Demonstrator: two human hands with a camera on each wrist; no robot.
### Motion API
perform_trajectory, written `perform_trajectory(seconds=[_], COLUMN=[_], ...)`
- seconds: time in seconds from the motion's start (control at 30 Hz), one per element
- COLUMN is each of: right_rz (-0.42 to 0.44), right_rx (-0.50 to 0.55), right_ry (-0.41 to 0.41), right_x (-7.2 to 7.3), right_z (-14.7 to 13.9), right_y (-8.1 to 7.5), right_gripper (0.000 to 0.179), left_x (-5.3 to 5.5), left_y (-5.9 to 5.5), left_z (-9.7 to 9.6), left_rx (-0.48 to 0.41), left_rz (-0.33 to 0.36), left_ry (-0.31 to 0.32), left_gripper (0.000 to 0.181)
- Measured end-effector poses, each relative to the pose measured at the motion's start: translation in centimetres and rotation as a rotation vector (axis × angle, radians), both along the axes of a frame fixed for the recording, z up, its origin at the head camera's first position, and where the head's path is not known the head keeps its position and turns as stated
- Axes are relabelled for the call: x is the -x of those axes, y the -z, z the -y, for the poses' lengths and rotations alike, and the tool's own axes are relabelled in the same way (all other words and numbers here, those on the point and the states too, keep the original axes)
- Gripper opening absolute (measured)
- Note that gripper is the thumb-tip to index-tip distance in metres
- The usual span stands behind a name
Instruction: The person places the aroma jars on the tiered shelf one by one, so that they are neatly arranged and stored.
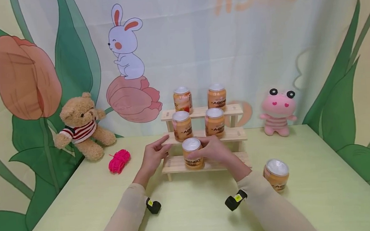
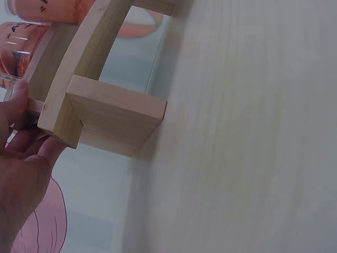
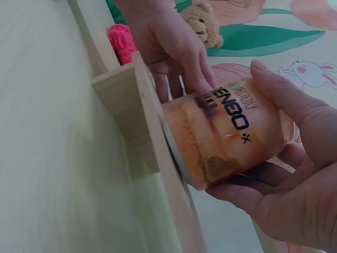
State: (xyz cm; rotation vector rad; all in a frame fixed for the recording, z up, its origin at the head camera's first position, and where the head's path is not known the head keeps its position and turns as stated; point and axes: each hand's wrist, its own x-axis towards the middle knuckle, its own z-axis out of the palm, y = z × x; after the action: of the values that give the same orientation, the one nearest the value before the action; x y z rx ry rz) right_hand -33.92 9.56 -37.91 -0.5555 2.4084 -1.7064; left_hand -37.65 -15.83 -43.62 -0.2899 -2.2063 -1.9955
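My right hand grips an orange can with a silver lid at the left part of the lowest tier of a wooden display stand. In the right wrist view the thumb and fingers wrap round this can, whose base meets the board. My left hand holds the stand's left side, with the thumb on the middle tier's end in the left wrist view. Two cans stand on the middle tier, and two more on the top tier.
Another can stands on the table to the right, beside my right forearm. A teddy bear and a pink yarn ball are at the left. A pink plush toy sits at the back right, before a printed curtain.
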Motion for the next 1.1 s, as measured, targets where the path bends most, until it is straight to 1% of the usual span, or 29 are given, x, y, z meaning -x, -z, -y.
perform_trajectory(seconds=[0.13, 0.27, 0.4, 0.7, 0.83, 0.93, 1.1], right_rz=[-0.022, -0.037, -0.026, -0.001, -0.006, -0.007, -0.010], right_rx=[-0.021, -0.040, -0.031, 0.016, 0.037, 0.052, 0.068], right_ry=[0.052, 0.076, 0.085, 0.101, 0.100, 0.099, 0.120], right_x=[-0.1, -0.2, -0.2, -0.2, -0.1, -0.1, -0.1], right_z=[1.1, 1.7, 2.0, 2.3, 2.4, 2.6, 2.7], right_y=[0.4, 0.5, 0.5, 0.6, 0.8, 1.0, 1.2], right_gripper=[0.059, 0.061, 0.061, 0.063, 0.064, 0.065, 0.069], left_x=[0.1, 0.2, 0.3, 0.0, 0.0, 0.0, 0.0], left_y=[0.0, 0.0, 0.0, 0.0, 0.0, -0.1, -0.2], left_z=[0.0, 0.2, 0.3, -0.1, 0.0, 0.0, 0.0], left_rx=[0.004, 0.008, 0.007, 0.021, 0.017, 0.012, 0.002], left_rz=[-0.003, -0.010, -0.004, -0.011, -0.007, 0.003, 0.026], left_ry=[0.000, -0.006, -0.003, 0.001, 0.002, 0.006, 0.018], left_gripper=[0.046, 0.045, 0.046, 0.046, 0.046, 0.047, 0.047])
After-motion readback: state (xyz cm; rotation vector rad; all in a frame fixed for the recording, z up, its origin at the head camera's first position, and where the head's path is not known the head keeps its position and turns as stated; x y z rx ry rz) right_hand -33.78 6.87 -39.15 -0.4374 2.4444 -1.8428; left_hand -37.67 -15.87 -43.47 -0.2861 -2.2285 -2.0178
